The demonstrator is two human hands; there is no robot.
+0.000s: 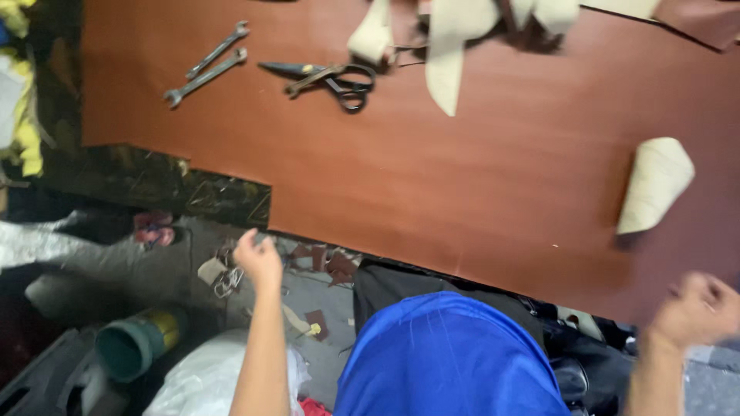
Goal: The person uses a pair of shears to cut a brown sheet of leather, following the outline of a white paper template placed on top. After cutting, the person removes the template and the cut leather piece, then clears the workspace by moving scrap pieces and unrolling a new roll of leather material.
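A large reddish-brown sheet of leather-like material covers the worktable. My left hand is off the table's near edge, over the floor, fingers curled; whether it holds anything is unclear. My right hand is blurred at the sheet's near right edge, fingers bent at the edge. Black-handled scissors lie on the sheet at the back, with two metal spanners to their left. A pale rolled piece rests on the sheet above my right hand.
Cream strips and cut pieces lie at the back of the sheet. On the floor at lower left are scraps, a green and yellow can and a white plastic bag. My blue shirt fills the bottom middle.
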